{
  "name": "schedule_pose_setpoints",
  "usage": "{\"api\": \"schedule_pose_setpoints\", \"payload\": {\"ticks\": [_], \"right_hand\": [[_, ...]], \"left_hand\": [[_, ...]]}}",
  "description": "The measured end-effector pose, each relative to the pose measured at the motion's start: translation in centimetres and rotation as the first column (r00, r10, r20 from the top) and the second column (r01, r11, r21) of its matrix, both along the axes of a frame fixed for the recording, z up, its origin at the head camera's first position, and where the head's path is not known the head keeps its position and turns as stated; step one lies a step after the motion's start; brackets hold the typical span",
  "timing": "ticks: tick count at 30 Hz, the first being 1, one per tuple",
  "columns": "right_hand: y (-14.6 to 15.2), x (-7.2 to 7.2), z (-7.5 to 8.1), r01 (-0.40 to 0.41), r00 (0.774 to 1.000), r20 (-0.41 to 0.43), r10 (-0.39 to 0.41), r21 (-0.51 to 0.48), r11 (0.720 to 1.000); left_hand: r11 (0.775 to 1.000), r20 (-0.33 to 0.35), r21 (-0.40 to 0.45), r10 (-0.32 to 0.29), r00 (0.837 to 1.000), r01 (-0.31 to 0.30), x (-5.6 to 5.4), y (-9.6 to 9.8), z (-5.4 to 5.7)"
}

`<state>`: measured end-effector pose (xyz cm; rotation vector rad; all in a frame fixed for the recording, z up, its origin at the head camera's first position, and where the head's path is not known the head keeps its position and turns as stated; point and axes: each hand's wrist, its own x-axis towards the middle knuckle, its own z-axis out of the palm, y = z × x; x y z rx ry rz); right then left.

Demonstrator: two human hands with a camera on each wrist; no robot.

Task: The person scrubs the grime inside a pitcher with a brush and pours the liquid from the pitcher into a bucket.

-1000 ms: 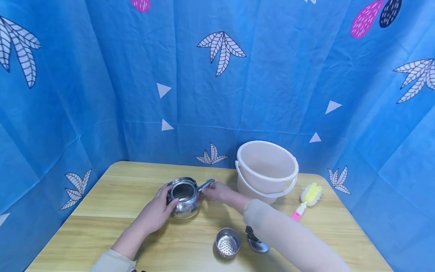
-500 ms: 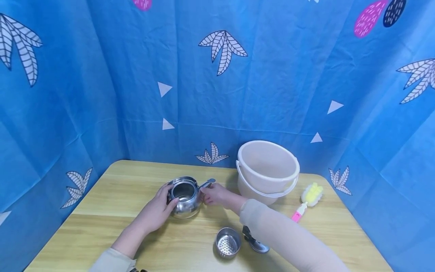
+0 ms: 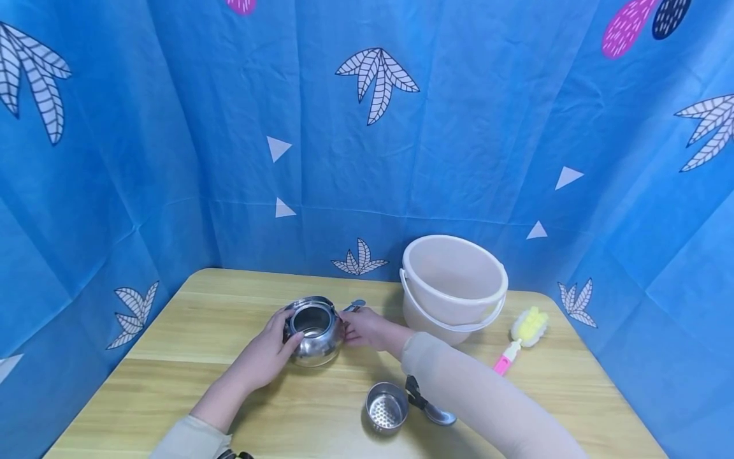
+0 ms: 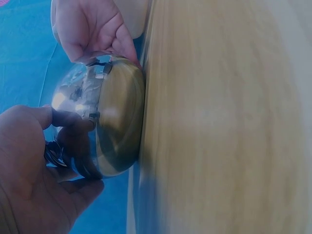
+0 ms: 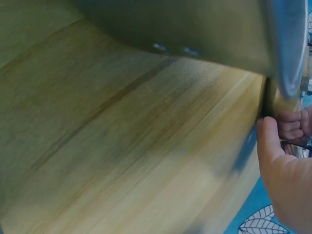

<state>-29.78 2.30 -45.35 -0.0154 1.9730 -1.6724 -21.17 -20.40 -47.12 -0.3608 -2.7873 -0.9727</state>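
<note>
A shiny steel teapot (image 3: 316, 349) stands lidless on the table, its round mouth facing up. My left hand (image 3: 271, 347) grips its left side, thumb on the near shoulder by the mouth. My right hand (image 3: 368, 329) pinches at its right side, where a slim metal part (image 3: 357, 304) sticks out beyond the fingers. In the left wrist view the teapot (image 4: 119, 112) sits between my left hand (image 4: 24, 170) and the curled right hand (image 4: 100, 24). The right fingertips are hidden behind the pot there.
A steel strainer cup (image 3: 387, 409) with a holed bottom stands nearer me. Beside it a round metal lid (image 3: 440, 416) lies partly under my right sleeve. A white bucket (image 3: 453, 306) stands at the back right, and a yellow sponge brush (image 3: 529, 327) with a pink handle lies right of it.
My right fingers have shifted slightly at the teapot's right side and now cover more of the slim metal part. The left hand keeps its grip, and the teapot stays in place.
</note>
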Motion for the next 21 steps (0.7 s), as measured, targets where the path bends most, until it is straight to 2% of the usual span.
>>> {"api": "schedule_pose_setpoints", "payload": {"ticks": [11, 21], "right_hand": [[-0.43, -0.55, 0.04, 0.012, 0.994, 0.105, -0.007, -0.051, 0.999], [0.10, -0.42, 0.18, -0.014, 0.993, 0.115, 0.020, -0.054, 0.998]], "left_hand": [[1.000, 0.014, 0.020, 0.005, 1.000, -0.006, 0.17, -0.01, 0.17], [0.999, 0.031, 0.048, -0.011, 0.999, 0.010, 0.10, 0.24, 0.42]]}}
